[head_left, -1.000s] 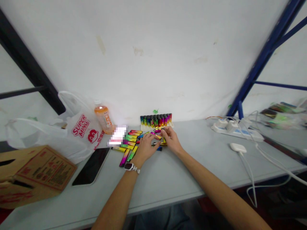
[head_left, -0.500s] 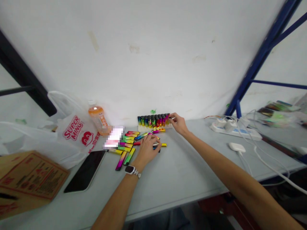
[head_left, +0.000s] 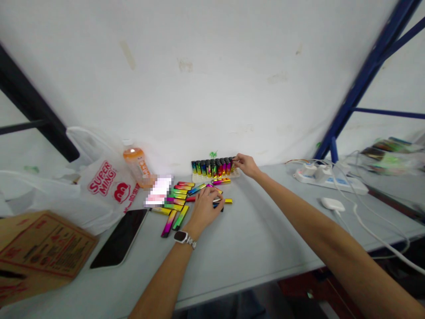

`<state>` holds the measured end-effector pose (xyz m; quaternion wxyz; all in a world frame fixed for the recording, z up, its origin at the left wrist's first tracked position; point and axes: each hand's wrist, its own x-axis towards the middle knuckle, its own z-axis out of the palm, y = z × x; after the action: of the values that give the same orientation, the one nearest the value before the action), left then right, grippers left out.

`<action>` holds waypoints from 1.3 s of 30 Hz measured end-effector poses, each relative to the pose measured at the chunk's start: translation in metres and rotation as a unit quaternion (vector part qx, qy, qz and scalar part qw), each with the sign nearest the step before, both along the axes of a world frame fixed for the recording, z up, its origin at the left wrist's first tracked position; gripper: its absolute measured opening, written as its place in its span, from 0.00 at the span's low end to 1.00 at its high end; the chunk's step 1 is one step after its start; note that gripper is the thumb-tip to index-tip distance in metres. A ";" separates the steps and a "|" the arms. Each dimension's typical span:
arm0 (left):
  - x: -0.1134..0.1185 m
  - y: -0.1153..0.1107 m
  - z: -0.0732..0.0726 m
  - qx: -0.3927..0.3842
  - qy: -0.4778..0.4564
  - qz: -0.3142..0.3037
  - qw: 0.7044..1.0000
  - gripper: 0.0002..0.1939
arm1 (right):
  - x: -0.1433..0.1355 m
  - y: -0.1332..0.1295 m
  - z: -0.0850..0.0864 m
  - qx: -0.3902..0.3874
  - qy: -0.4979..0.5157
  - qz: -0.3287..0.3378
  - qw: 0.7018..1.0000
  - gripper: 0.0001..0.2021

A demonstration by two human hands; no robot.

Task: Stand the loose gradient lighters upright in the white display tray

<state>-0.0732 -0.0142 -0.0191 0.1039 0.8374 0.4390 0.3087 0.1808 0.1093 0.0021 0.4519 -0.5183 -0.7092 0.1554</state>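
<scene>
And the right hand (head_left: 247, 165) is up at the right end of the upright lighters (head_left: 214, 168), where a second ago it was down over the loose ones beside the left hand (head_left: 206, 206). Its thumb and fingertips are drawn close together at the black top of the end lighter; whether they clamp it or only touch it, I cannot tell. So the right hand's work now looks to be at the row, not the pile.

The left hand stays low, palm down, fingers curled and a little apart over the loose lighters; its grip on any of them is hidden.

Now the direction: the row stands in a pale tray (head_left: 199, 178) against the wall (head_left: 232, 88), each long axis vertical, black tops up, coloured bodies down. The loose ones lie flat on the surface (head_left: 249, 248). A purple-pink lighter (head_left: 168, 223) and a green lighter (head_left: 180, 218) point roughly away from the person, slanting right, dark ends nearer. The stack left of the left hand lies mostly side to side, and so does a purple-and-yellow lighter (head_left: 221, 181) just in front of the tray. Further left, a phone (head_left: 119, 239) lies flat, its long axis slanting away and right.
</scene>
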 end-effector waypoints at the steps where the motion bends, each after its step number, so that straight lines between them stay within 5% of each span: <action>1: 0.000 0.000 0.000 0.000 0.001 -0.001 1.000 0.05 | 0.002 0.001 0.001 -0.003 0.000 0.006 1.000 0.06; 14: 0.001 0.001 0.001 -0.016 0.010 0.002 1.000 0.04 | 0.007 0.007 0.023 0.036 -0.126 0.018 0.991 0.08; 21: 0.001 -0.002 0.003 -0.023 0.024 0.009 0.999 0.05 | 0.009 0.011 0.013 0.075 -0.115 0.022 0.990 0.06; 30: 0.001 -0.002 0.002 -0.028 0.021 0.010 0.999 0.05 | 0.013 0.014 0.015 0.036 -0.101 0.045 0.993 0.06; 39: 0.001 -0.005 0.003 -0.031 0.025 0.021 0.999 0.05 | 0.002 0.001 -0.009 0.062 -0.126 -0.005 0.990 0.17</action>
<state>-0.0720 -0.0189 -0.0163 0.1125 0.8320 0.4681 0.2757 0.1827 0.1101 -0.0065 0.3913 -0.5083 -0.7660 0.0418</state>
